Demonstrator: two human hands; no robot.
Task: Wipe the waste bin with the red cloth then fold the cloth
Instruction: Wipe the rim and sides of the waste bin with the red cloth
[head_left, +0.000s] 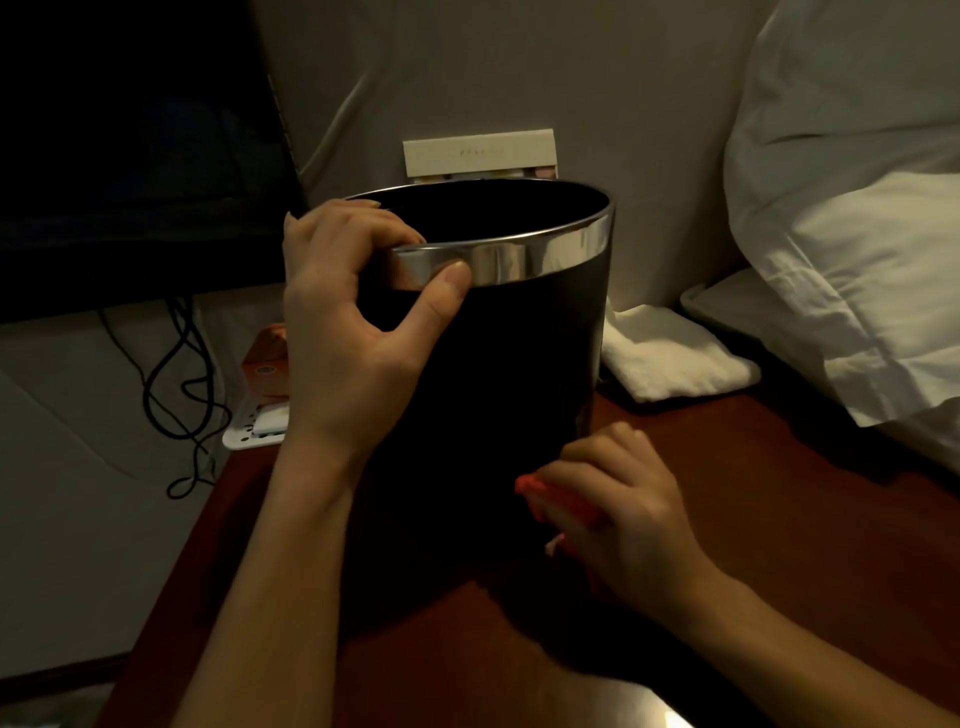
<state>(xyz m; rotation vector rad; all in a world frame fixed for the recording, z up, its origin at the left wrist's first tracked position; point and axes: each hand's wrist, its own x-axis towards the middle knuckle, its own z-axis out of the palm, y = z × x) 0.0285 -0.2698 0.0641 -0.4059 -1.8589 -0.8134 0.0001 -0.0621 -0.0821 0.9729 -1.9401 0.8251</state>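
Black and banded with a chrome rim, the waste bin (498, 364) is stood upright on the reddish wooden table (779, 519). Its rim is pinched between thumb and fingers of the left hand (353, 322). The red cloth (563, 506) is bunched in the curled fingers of the right hand (623, 509) and pressed low against the bin's side. Wiping is judged under way; folding is left.

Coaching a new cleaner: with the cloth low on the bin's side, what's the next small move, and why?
Probably sweep the red cloth upward along the waste bin wall: the right hand presses it near the base, while the left hand steadies the rim.
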